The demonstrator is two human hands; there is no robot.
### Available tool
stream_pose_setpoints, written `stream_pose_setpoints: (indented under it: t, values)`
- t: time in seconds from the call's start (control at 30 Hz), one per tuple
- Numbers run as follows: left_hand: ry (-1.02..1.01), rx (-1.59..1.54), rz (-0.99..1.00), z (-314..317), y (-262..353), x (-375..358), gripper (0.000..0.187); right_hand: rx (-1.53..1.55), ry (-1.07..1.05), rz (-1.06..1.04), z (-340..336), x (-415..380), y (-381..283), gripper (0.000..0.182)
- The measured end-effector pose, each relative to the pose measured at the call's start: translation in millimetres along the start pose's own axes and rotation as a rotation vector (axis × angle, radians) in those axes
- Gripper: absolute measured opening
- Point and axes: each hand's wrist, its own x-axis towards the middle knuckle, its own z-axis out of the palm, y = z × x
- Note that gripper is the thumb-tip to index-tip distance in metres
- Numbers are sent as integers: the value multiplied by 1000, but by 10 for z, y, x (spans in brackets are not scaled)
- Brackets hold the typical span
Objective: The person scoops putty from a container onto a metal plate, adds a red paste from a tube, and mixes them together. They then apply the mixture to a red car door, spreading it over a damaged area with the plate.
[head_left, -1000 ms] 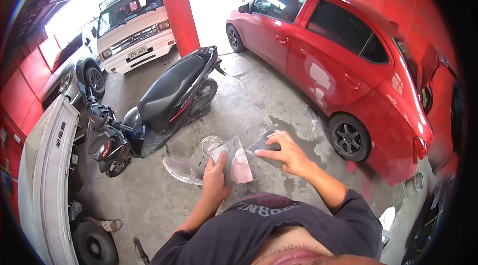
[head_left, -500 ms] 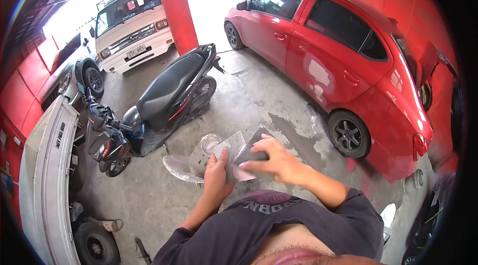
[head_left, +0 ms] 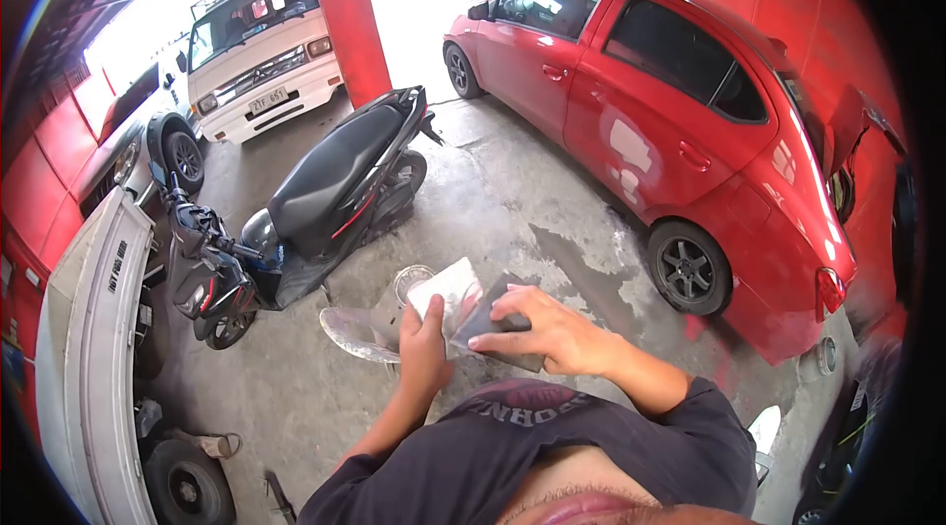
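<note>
Left hand [head_left: 424, 352] grips a pale plate [head_left: 445, 285], far fingers hidden from me. Right hand [head_left: 554, 333] clasps a dark sheet [head_left: 479, 326] overlapping it.

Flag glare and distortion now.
Head view: daylight blows out around the white van; head view, right: reflections streak the red car; head view, edges: fisheye bend, black corners; head view, centre: plate in the left hand looks washed out.

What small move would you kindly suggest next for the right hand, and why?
Probably ease the dark sheet in the right hand across the pale board in the left hand: the two flat pieces meet or overlap in this view, and the board looks smeared beside the sheet's edge.
</note>
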Motion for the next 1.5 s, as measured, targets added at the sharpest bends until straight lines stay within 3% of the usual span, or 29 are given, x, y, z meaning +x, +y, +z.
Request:
stream_pose_setpoints:
  t: [0.03,0.13,0.17,0.27,0.4,0.43,0.53,0.63,0.73,0.83,0.9,0.97,1.07,1.17,1.27,1.33,1.37,1.4,1.47,1.5]
  values:
    - [-23,-200,-191,70,60,-39,28,-95,44,-23,2,-5,35,71]
    - [-92,-171,-186,-97,-33,26,32,-257,93,104,62,-266,537,71]
    - [-6,-35,-99,-76,-48,19,28,-289,66,145,9,-321,593,66]
    - [-80,680,280,-133,-104,55,24,-205,17,59,-1,-19,267,63]
    - [73,610,416,-310,-167,203,23,-150,-309,90,216,-132,213,59]
    - [75,384,316,-297,-150,160,24,-218,-406,120,168,-129,194,63]
    - [29,437,313,-301,-235,134,24,-83,-163,82,14,-20,-30,68]
    - [-18,-201,-190,88,133,-123,22,-84,32,69,108,-87,188,72]
    - [80,-90,-180,-43,53,-61,23,-218,64,89,73,-200,546,66]
    - [23,324,156,-118,-37,-23,24,-225,26,-18,50,7,219,53]
    - [73,432,212,-242,15,15,24,-194,-76,-43,184,3,97,52]
    - [137,448,388,-293,-4,132,24,-242,-302,-16,169,-46,134,55]
    - [91,392,388,-229,7,42,25,-179,-264,46,3,-52,26,59]
    - [17,-199,-169,32,134,-126,29,-67,14,-20,59,-28,59,68]
    - [-63,-106,-132,-159,4,-69,34,-172,88,73,59,-191,409,68]
    - [-16,201,69,-141,-23,-39,26,-244,83,136,-43,-158,453,66]
    - [-32,400,178,-104,3,-69,25,-236,141,17,-33,-70,362,64]
    - [-50,599,281,-72,13,-103,24,-212,67,0,31,-5,259,63]
    - [20,597,318,-129,2,-44,24,-162,-71,-40,173,44,108,62]
    - [47,563,356,-246,-101,51,24,-175,-128,-53,164,-3,109,42]
